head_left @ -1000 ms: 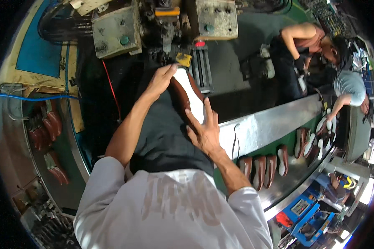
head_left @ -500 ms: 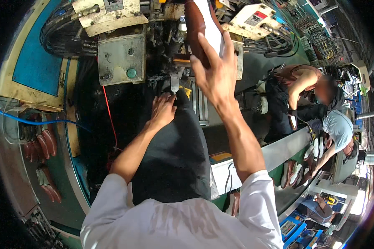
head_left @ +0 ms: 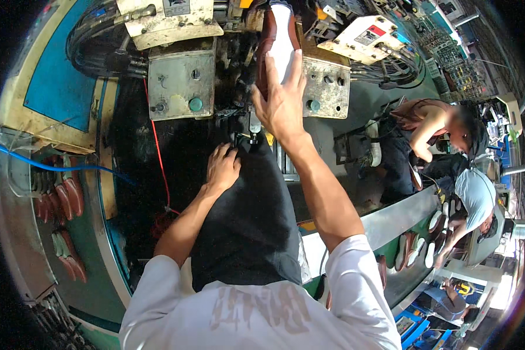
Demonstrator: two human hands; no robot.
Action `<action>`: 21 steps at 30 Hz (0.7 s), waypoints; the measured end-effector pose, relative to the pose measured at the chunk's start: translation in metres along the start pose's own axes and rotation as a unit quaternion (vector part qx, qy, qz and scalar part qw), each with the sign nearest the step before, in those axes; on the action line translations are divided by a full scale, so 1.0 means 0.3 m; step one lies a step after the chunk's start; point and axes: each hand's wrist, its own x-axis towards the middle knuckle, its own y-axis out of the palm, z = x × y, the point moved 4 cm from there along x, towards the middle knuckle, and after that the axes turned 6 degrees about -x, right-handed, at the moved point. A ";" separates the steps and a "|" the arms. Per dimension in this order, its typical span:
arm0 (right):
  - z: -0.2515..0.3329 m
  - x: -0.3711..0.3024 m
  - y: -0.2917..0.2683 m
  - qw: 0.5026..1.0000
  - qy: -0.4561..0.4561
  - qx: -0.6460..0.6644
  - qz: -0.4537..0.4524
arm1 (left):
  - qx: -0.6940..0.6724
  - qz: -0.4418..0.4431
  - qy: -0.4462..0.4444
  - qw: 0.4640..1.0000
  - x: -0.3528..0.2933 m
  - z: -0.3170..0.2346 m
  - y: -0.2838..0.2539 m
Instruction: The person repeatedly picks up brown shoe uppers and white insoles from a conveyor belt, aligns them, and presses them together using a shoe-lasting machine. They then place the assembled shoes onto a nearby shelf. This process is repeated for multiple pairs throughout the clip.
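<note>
One brown shoe (head_left: pixel 282 38) is found at the top of the view, between the left control box (head_left: pixel 178 81) and the right control box (head_left: pixel 332 96), its white face turned up. Its long axis points away from the person, close to straight ahead, with the far end over the middle of the machine (head_left: pixel 232 93). Whether that end touches the machine cannot be told.

The right hand (head_left: pixel 283 109) is the nearer and the only one in contact. It grips the near end from behind: fingers spread forward along the shoe, thumb at its left flank, palm side hidden. The shoe therefore lies directly ahead of this grip, carrying on roughly from the wrist; the forearm slants in from the lower right.

The left hand (head_left: pixel 222 171) is well apart from the shoe, below and to its left, beside the dark trouser leg (head_left: pixel 245 221). Its fingers are slightly bent, with gaps between them, and nothing is seen in them. The left control box stands just ahead of it.
</note>
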 end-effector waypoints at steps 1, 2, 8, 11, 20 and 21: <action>-0.004 0.000 0.006 1.000 0.005 0.003 -0.004 | -0.001 -0.002 0.001 1.000 0.000 -0.002 0.002; -0.010 0.005 0.013 1.000 0.010 0.006 -0.007 | -0.001 -0.004 0.002 1.000 0.004 -0.004 0.006; -0.038 0.141 0.070 0.999 0.013 0.005 -0.030 | 0.024 0.009 -0.010 1.000 0.008 -0.020 -0.020; -0.083 0.279 0.130 0.999 0.010 -0.024 -0.032 | 0.011 -0.004 -0.006 1.000 0.017 -0.021 -0.028; -0.152 0.570 0.232 0.996 0.071 -0.045 0.016 | 0.001 -0.029 0.015 0.999 0.044 0.023 -0.013; -0.159 0.586 0.235 0.997 0.070 -0.042 0.016 | 0.002 -0.028 0.017 0.999 0.048 0.022 -0.006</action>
